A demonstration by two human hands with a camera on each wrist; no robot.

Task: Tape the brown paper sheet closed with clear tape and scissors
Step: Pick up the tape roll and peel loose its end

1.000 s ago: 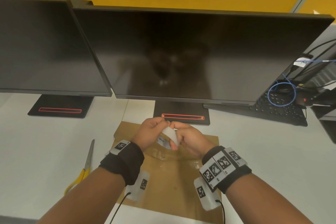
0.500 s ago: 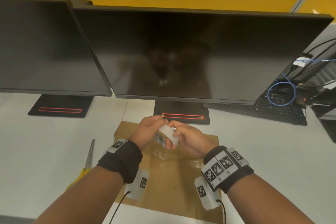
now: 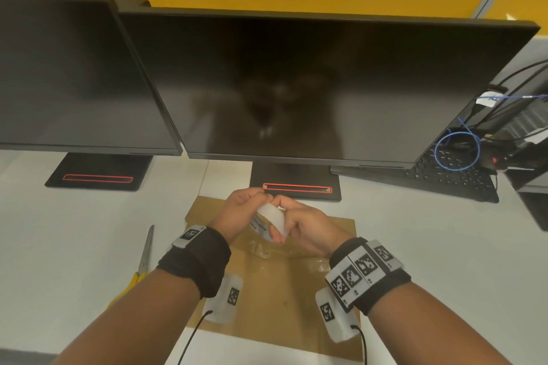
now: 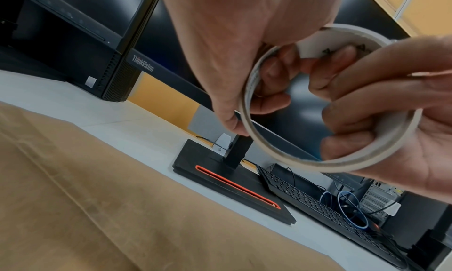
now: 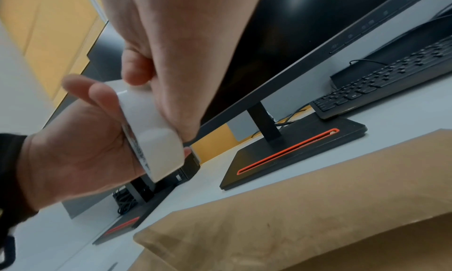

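Both hands together above the brown paper sheet [image 3: 275, 290] on the white desk [image 3: 74, 246]: left hand [image 3: 240, 212] and right hand [image 3: 308, 230] both grip the tape roll [image 3: 274, 221]. Scissors [image 3: 142, 264] lie left. Monitor [image 4: 143, 65] reads "ThinkVision".

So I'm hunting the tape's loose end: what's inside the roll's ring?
Through the tape roll, the left wrist view shows curled fingers of both hands and dark monitor behind. The loose end isn't visible; fingers cover the rim.
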